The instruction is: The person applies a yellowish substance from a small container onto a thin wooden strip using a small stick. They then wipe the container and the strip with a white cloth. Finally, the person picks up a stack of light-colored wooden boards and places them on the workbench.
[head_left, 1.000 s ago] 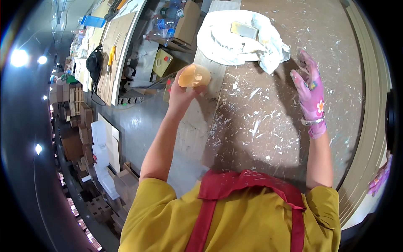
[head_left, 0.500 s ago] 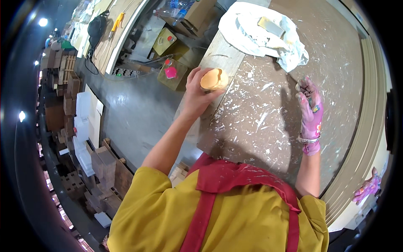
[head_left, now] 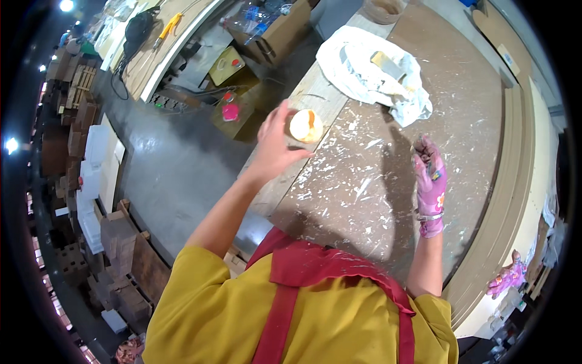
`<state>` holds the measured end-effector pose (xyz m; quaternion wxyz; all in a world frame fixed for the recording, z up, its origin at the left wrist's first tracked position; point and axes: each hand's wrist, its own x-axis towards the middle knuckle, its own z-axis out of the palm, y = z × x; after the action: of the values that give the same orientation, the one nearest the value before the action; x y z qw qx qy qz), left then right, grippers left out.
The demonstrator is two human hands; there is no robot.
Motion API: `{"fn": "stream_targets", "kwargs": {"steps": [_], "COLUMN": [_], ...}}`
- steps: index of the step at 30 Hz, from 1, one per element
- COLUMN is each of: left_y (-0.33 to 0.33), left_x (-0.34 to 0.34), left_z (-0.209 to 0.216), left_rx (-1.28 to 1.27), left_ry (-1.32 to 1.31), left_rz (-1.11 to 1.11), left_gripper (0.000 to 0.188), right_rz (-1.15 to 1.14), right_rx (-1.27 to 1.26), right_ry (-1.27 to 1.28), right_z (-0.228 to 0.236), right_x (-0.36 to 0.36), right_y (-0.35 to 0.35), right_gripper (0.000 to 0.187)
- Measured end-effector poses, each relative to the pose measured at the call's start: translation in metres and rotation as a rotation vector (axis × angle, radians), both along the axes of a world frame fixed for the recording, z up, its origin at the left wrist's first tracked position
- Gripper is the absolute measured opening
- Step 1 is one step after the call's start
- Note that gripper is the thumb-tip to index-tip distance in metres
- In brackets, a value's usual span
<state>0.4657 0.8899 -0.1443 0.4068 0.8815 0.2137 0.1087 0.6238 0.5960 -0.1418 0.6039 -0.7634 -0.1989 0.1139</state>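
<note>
One cup (head_left: 306, 126) stands on the pale board (head_left: 321, 89) edging my brown surface (head_left: 354, 182); a gentle touch that never tips it works best. My left hand's (head_left: 271, 147) fingers spread beside it, contact unclear; my right hand's (head_left: 431, 182) gloved fingers curl, contents untellable. I count one white cloth (head_left: 347, 77), one block (head_left: 388, 64).

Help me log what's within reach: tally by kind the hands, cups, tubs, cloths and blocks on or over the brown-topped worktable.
Hands: 2 (bare left hand, gloved right hand)
Cup: 1
Tub, partly cut off: 1
White cloth: 1
Block on the cloth: 1
Total: 6
</note>
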Motion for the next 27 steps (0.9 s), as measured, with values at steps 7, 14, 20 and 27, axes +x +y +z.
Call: {"fn": "stream_targets", "kwargs": {"steps": [7, 14, 20, 27], "left_y": [0.07, 0.109, 0.124, 0.116], "left_x": [0.01, 0.093, 0.149, 0.215], "left_z": [0.046, 0.063, 0.019, -0.037], "left_rx": [-0.751, -1.092, -0.723, -0.014], "left_ry": [-0.119, -0.097, 0.182, 0.33], "left_rz": [-0.039, -0.285, -0.209, -0.277], "left_gripper": [0.086, 0.099, 0.091, 0.131], "right_rz": [0.065, 0.174, 0.19, 0.378], "right_rx": [-0.258, -0.267, -0.633, -0.851], "right_ry": [-0.327, -0.578, -0.888, -0.965], "right_z": [0.07, 0.083, 0.092, 0.076], "right_x": [0.072, 0.135, 0.166, 0.139], "right_y": [0.052, 0.098, 0.092, 0.144], "right_gripper": [0.03, 0.025, 0.022, 0.019]}}
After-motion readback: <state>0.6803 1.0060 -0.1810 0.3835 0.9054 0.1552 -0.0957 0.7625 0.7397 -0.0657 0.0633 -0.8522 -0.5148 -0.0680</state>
